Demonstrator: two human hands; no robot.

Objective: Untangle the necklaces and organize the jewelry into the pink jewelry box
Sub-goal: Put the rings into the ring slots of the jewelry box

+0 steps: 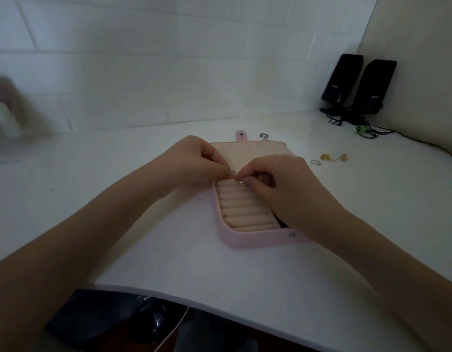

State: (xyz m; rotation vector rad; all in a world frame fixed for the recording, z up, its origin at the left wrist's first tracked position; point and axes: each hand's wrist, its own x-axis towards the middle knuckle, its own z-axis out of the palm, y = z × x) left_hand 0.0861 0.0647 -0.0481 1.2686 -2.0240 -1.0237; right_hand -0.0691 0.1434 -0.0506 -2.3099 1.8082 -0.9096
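Note:
The pink jewelry box (235,240) lies open in the middle of the white table, its lid (252,151) folded back and its cream ring rolls (242,207) showing. Both hands meet over the far end of the rolls. My left hand (194,161) and my right hand (278,184) each pinch a small silver piece of jewelry (237,181) that sits at the topmost roll. What kind of piece it is stays too small to tell. My right hand covers the box's right side.
Loose jewelry lies to the right of the box: a silver ring (315,162), two gold pieces (334,157) and a silver clasp (264,135) behind the lid. Two black speakers (357,85) with cables stand at the back right. A blurred pink object (4,107) sits far left.

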